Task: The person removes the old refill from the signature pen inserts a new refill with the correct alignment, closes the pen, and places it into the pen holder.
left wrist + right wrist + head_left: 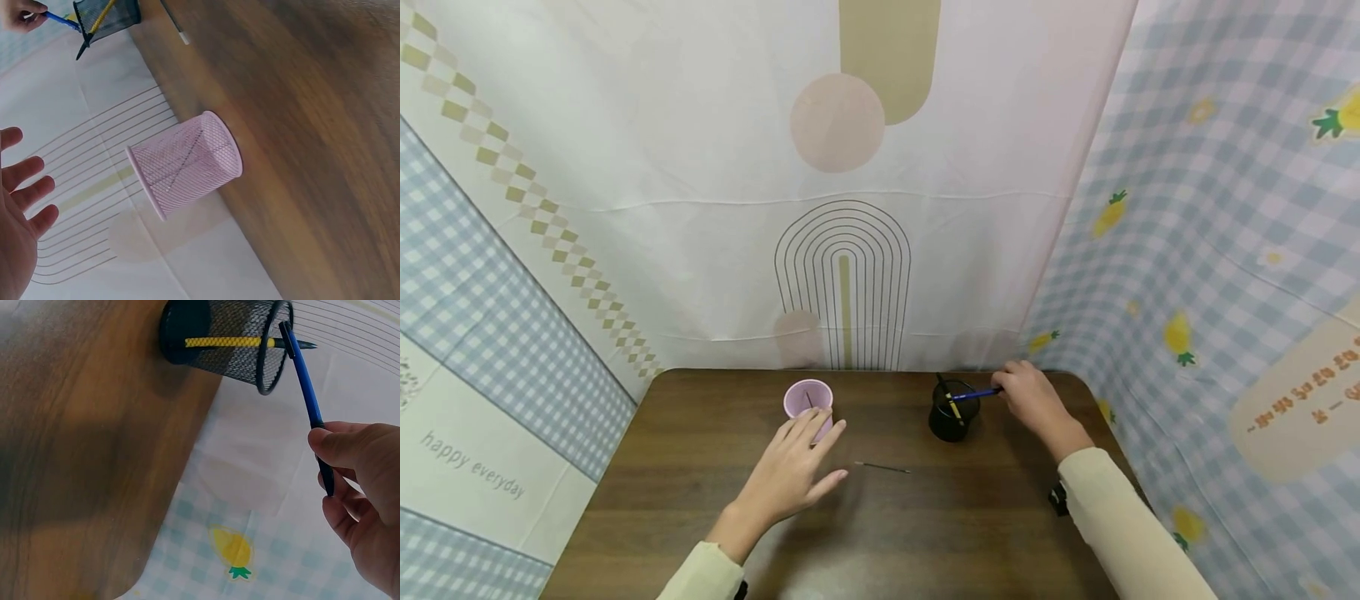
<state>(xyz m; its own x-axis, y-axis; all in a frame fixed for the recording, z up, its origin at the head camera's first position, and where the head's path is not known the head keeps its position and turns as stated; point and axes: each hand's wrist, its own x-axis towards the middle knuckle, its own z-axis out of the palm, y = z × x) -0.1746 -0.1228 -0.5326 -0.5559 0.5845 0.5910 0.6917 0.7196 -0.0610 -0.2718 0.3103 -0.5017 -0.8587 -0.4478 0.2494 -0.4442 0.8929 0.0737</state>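
Note:
My right hand [1030, 398] pinches a blue pen [306, 387] near its dark end, holding it across the mouth of a black mesh pen cup [946, 428]. A yellow and black pen [225, 342] leans inside that cup, its dark end sticking out over the rim. On the left, my left hand [793, 467] is spread with nothing in it, near a pink mesh pen cup [181, 199] but apart from it. A thin dark stick, like a pen refill [185, 159], leans inside the pink cup. Another thin refill [882, 467] lies on the table between the cups.
Both cups stand upright toward the back of the brown wooden table [925, 533]. Behind it hangs a pale printed cloth [715, 275]. Checked cloth [1187, 250] with pineapples hangs close along the right side, and more checked cloth [497, 292] on the left.

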